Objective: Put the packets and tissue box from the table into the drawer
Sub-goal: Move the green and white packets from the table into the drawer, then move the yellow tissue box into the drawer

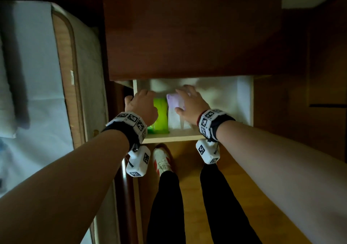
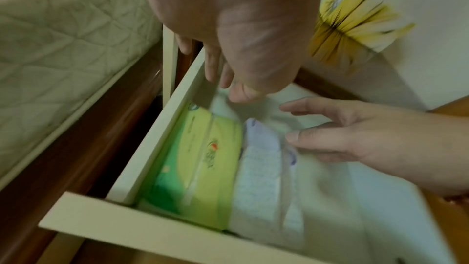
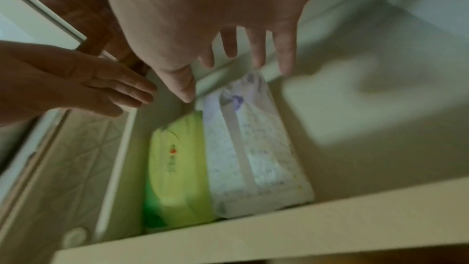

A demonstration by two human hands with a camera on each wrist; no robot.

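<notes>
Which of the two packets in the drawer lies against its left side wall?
The green packet; the white-and-purple packet lies on its right, away from that wall.

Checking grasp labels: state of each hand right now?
Left hand: open, fingers straight, holding nothing.
Right hand: open, fingers spread over the purple-white packet, holding nothing.

A quilted mattress (image 1: 88, 59) to my left, wooden floor (image 1: 189, 196) under me, my red-and-white shoe (image 1: 161, 161), black trousers (image 1: 167, 206), yellow sticker (image 2: 352, 21) on the wall.
</notes>
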